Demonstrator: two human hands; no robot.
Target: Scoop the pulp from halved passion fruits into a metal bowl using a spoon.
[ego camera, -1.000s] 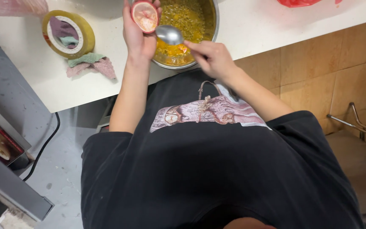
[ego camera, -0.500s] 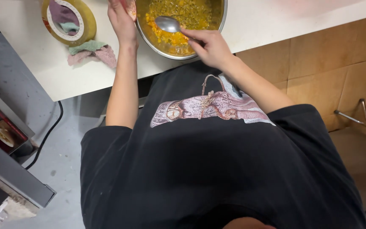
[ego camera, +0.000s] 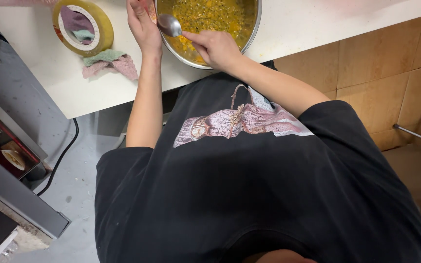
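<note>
With the right hand (ego camera: pixel 215 46) pinched shut on the spoon (ego camera: pixel 170 25) over the metal bowl (ego camera: pixel 252 34) at the tabletop's (ego camera: pixel 317 24) near edge, the left hand (ego camera: pixel 142 24), cupped round a partly hidden fruit half, does best tilted above the pulp.

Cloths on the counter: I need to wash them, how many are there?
2: a green cloth and a pink cloth, bunched together beside the tape roll. More may be hidden inside it.

white counter (ego camera: pixel 64 83) — metal bowl (ego camera: pixel 254 29) | tape roll (ego camera: pixel 104 30) | crumpled cloth (ego camera: pixel 110 62)
</note>
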